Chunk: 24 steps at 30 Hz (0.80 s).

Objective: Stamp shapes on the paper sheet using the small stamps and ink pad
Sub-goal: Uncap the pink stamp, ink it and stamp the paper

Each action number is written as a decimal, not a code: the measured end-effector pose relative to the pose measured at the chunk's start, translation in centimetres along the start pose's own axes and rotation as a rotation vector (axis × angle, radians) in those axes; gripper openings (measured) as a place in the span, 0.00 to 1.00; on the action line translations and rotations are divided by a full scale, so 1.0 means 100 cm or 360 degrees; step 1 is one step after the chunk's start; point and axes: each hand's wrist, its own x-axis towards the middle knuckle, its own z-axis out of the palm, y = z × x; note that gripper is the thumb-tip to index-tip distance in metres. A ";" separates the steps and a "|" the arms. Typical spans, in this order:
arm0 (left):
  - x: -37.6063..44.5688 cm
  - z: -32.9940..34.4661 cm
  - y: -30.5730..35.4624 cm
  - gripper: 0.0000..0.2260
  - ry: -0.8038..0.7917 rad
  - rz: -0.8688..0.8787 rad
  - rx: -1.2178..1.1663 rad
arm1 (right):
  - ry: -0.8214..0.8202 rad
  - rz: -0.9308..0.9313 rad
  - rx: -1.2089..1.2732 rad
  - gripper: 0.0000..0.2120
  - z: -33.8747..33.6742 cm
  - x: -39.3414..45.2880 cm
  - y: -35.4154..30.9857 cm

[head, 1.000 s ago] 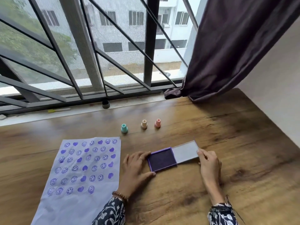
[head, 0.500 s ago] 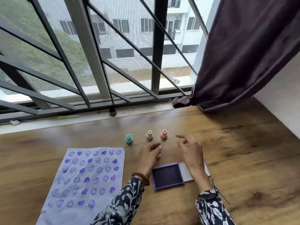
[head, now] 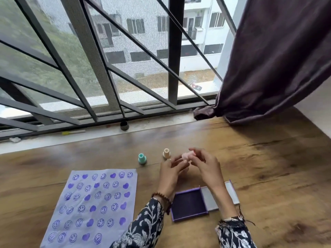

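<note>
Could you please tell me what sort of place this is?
Probably a home room: a wooden table beside a barred, mesh-screened window, a dark purple curtain, apartment blocks outside.

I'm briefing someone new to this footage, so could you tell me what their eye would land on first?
Probably the paper sheet at the near left of the table, covered in purple smiley and heart prints. Next, the left hand and right hand meeting around the pink stamp mid-table, with the open ink pad just below them.
</note>
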 end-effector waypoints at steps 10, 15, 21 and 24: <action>-0.078 -0.013 0.021 0.10 -0.0113 0.0225 0.0163 | -0.0130 0.0117 0.0726 0.09 -0.003 -0.080 -0.024; -0.098 -0.026 0.013 0.07 -0.0010 0.0282 0.0310 | 0.0012 0.0391 0.1183 0.11 0.009 -0.105 -0.030; -0.105 -0.054 -0.010 0.05 0.0175 0.0237 0.0376 | 0.0206 0.0775 0.1876 0.13 0.006 -0.123 -0.023; -0.102 -0.064 -0.018 0.04 0.0214 0.0193 0.0446 | 0.0183 0.0840 0.1943 0.11 0.002 -0.127 -0.017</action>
